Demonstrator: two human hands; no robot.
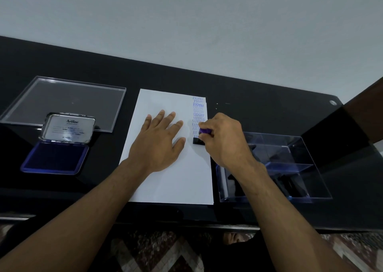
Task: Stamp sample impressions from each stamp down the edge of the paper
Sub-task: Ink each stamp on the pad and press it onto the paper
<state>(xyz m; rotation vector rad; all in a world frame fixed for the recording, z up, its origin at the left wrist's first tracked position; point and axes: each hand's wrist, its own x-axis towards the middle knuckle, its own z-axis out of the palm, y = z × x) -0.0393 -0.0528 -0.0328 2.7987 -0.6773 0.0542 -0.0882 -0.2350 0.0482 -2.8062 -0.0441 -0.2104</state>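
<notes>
So the left hand lay flat, fingers spread, on the smooth white sheet of paper on the glossy black tabletop. The right hand had its grip curled tight round a stamp with a purple knob and black rectangular base, base down on the paper's right edge. Bluish prints above it read FRAGILE, AMENDED, SAMPLE, then AIR-something. The open metal ink pad tin on the left said Artline inside its lid. A clear plastic compartment box sat right of the paper, with its flat clear lid behind the tin.
</notes>
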